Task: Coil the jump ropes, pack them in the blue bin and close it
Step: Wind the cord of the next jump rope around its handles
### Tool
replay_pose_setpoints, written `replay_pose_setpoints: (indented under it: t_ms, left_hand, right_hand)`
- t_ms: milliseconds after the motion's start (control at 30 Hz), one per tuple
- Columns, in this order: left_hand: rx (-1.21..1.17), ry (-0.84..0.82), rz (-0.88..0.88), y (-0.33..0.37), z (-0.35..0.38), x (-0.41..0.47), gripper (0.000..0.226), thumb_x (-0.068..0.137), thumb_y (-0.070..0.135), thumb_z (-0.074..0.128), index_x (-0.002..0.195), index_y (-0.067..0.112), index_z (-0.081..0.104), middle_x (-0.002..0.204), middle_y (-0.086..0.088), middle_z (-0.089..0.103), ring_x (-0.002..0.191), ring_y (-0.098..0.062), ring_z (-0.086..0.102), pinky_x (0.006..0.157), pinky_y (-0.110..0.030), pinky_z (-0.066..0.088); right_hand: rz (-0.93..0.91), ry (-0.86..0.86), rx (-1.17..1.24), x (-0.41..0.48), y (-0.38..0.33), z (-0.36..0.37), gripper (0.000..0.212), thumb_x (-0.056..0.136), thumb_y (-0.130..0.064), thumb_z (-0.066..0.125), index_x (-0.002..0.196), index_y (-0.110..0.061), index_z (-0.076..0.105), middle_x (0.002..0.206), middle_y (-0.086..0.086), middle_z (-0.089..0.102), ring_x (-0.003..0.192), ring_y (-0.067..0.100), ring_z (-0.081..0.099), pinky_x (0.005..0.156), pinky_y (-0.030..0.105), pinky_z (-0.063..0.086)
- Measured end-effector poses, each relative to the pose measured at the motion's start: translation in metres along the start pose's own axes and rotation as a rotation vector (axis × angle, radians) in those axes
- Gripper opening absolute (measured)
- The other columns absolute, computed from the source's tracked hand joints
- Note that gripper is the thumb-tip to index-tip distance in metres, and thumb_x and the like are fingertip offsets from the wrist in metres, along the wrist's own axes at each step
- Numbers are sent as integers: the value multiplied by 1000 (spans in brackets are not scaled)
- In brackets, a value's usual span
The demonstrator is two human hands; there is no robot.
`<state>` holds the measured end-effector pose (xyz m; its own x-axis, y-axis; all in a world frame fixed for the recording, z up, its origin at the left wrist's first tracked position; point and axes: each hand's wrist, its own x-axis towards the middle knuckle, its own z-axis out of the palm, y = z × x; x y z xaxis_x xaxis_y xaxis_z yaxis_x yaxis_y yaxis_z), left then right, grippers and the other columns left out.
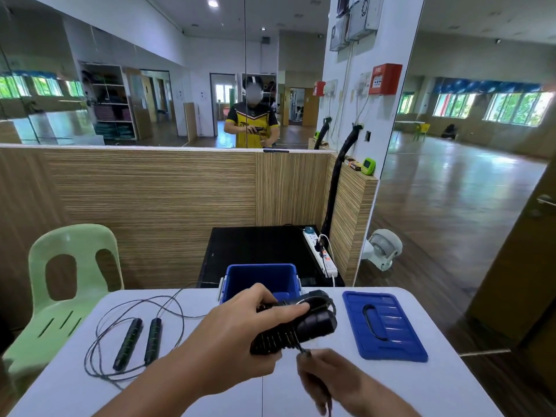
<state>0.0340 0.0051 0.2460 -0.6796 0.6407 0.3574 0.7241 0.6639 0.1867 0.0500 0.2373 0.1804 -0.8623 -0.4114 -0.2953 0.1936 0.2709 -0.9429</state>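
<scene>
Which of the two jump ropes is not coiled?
The rope lying left on the table, cord sprawled loose; the left hand grips the wound one.

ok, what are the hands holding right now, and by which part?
Left hand grips a jump rope by its two black handles, bundled together. Right hand pinches the same rope's cord just below the handles.

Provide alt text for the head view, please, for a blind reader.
The left hand grips two black ribbed jump-rope handles while the right hand pinches their thin cord, over a white table. An open blue plastic bin stands behind, its blue lid alongside.
</scene>
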Motion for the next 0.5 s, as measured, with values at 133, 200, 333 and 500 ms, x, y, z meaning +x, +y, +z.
replay_pose_setpoints:
  t_ms: [133,200,333,500]
  left_hand:
    - [53,-52,65,10,0,0,92,80,38,73,143,76,19,125,22,41,107,6,39,81,-18,48]
    - [90,-88,66,14,1,0,95,74,39,77,145,72,24,122,19,45,105,0,51,76,-19,52]
    - [128,-138,56,17,0,1,94,66,43,78,143,68,32,114,17,50,97,-3,61,65,-18,55]
    - [186,-226,87,18,3,-1,91,68,44,72,145,69,29,112,15,49,95,-1,56,62,-12,44]
  right_hand:
    - [-13,-53,-207,18,-22,-38,31,95,-12,49,71,-24,64,65,4,55,61,19,48,63,34,47]
    - [-61,-68,-362,29,-34,-53,14,89,-14,59,87,-20,72,79,8,60,74,21,54,68,35,49]
    - [-107,-122,-682,52,-71,-67,14,90,-19,60,82,-12,70,77,1,61,75,13,55,76,37,46]
    - [-13,-167,-940,63,-108,-79,30,94,-30,64,85,-1,67,68,7,55,61,18,58,63,33,52]
